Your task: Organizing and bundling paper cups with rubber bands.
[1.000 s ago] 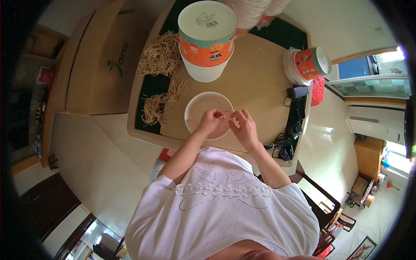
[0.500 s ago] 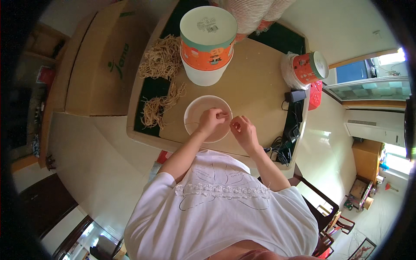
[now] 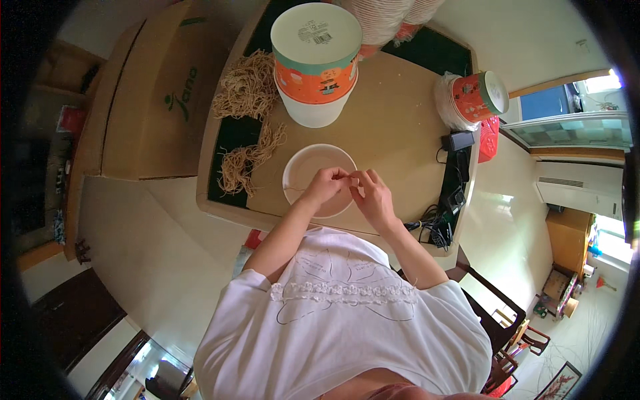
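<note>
My left hand (image 3: 325,187) and right hand (image 3: 373,198) closer together than half second ago, fingertips now meeting over white bowl (image 3: 319,179) near table's (image 3: 393,127) front edge. Both pinch thin pale strand; too fine to see clearly. Bowl unmoved. Fibre piles (image 3: 247,113) along left edge untouched. Judging: fiddling mid-way, strand worked over bowl.

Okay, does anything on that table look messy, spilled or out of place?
Yes. Loose tan fibre strands sprawl in tangled heaps over the table's left edge, and black cables bunch at its right edge. Both hands, left hand and right hand, work over the upright white bowl.
</note>
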The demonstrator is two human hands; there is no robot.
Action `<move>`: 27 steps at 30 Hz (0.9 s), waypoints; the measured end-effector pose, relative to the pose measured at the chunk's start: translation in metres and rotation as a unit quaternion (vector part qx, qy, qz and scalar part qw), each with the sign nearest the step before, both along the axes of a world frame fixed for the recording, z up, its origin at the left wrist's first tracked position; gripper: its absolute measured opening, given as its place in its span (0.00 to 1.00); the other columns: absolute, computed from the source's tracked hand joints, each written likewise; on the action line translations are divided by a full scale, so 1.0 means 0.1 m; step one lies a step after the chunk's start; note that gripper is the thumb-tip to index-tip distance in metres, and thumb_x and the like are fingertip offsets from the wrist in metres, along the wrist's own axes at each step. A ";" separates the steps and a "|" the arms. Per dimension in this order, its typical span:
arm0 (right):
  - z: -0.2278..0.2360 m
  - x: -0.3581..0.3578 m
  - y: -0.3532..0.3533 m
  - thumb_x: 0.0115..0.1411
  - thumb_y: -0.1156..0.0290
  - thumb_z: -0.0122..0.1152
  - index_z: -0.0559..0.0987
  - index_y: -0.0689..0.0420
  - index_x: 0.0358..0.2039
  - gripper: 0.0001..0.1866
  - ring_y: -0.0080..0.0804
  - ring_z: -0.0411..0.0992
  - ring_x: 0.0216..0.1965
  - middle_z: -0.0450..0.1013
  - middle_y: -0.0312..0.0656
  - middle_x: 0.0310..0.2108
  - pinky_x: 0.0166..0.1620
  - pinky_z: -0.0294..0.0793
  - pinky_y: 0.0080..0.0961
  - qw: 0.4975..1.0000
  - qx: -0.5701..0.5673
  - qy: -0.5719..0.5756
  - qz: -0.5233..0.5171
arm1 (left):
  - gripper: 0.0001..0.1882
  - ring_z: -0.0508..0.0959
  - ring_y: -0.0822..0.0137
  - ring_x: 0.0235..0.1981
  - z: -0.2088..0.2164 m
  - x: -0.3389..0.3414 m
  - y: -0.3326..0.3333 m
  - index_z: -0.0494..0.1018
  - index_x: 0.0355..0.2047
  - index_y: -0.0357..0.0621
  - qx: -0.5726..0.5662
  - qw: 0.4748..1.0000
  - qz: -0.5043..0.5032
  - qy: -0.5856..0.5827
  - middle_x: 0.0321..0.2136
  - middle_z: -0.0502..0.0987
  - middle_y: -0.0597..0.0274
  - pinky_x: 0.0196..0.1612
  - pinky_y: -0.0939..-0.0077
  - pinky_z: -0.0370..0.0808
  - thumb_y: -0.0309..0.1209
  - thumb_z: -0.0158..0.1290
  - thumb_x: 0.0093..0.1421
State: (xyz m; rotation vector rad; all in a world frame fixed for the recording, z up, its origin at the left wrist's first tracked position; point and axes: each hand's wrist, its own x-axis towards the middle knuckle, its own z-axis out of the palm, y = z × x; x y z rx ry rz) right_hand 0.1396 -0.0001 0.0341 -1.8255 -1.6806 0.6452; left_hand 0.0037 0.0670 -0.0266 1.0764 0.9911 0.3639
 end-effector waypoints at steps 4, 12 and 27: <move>-0.15 0.02 0.02 0.50 0.76 0.57 0.74 0.53 0.33 0.08 0.44 0.71 0.30 0.69 0.43 0.28 0.31 0.73 0.35 0.999 0.026 0.020 -0.005 | 0.04 0.65 0.83 0.17 -0.05 -0.02 -0.02 0.75 0.31 0.46 -0.077 0.993 0.030 -0.088 0.18 0.68 0.75 0.19 0.89 0.59 0.31 0.53 0.57; -0.06 0.04 -0.05 0.51 0.76 0.61 0.75 0.58 0.31 0.07 0.31 0.71 0.25 0.70 0.42 0.27 0.28 0.72 0.24 0.996 -0.004 0.079 -0.048 | 0.04 0.64 0.83 0.16 0.06 -0.03 -0.04 0.72 0.29 0.47 -0.130 0.988 0.042 -0.071 0.17 0.67 0.75 0.16 0.89 0.57 0.32 0.51 0.58; -0.09 0.08 -0.18 0.51 0.76 0.60 0.74 0.59 0.29 0.05 0.34 0.71 0.24 0.70 0.42 0.26 0.27 0.72 0.26 0.998 -0.011 0.054 -0.041 | 0.09 0.61 0.82 0.12 0.04 -0.07 -0.10 0.73 0.30 0.44 -0.208 0.970 0.084 -0.097 0.14 0.66 0.73 0.13 0.87 0.53 0.36 0.50 0.59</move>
